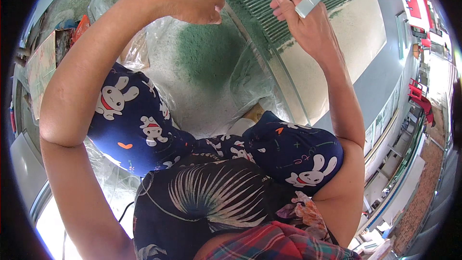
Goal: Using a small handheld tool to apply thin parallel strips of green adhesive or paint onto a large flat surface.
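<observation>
My left hand (204, 2) is bent at the wrist above a pile of green powder (207, 50). Its fingers curl inward, and what they may hold is hidden. Farther right, my right hand (308, 26) is closed with thumb and fingers around a small silver-grey, box-shaped piece (312, 0), which tilts up to the right. Behind and below that hand, thin parallel strips (269, 12) lie in a row, dusted with green powder. They rest on a cream-coloured board (358, 53), also partly dusted.
Clear plastic sheeting (250, 72) surrounds the powder on the floor side. A narrow ledge (276, 74) divides it from the board. At left stands a cardboard box (43, 67); a red chair (416, 89) is far right. My knees in rabbit-print cloth (139, 115) are close below.
</observation>
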A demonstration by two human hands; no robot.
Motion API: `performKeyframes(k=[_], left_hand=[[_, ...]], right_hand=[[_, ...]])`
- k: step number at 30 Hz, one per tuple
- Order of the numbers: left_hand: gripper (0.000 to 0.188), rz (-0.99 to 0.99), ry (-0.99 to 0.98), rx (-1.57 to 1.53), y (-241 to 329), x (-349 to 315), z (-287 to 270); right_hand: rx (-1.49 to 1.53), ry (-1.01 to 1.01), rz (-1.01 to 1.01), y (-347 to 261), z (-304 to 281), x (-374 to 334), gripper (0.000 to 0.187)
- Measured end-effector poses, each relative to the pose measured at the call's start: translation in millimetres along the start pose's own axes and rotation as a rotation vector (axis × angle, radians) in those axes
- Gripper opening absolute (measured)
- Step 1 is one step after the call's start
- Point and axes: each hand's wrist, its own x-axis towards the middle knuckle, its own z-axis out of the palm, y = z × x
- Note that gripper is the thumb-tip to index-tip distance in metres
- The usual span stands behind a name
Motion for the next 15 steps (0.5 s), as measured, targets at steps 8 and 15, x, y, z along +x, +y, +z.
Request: performKeyframes(k=[8,15], left_hand=[[0.030,0.022,0.019,0.015,0.4,-0.6,1.1],[0.029,-0.014,-0.049,0.005,6.2,3.2,-3.4]], right_hand=[[-0.063,0.042,0.311,23.4,-32.2,10.0,0.043],[-0.148,0.027,0.283,52.9,-17.2,8.2,0.041]])
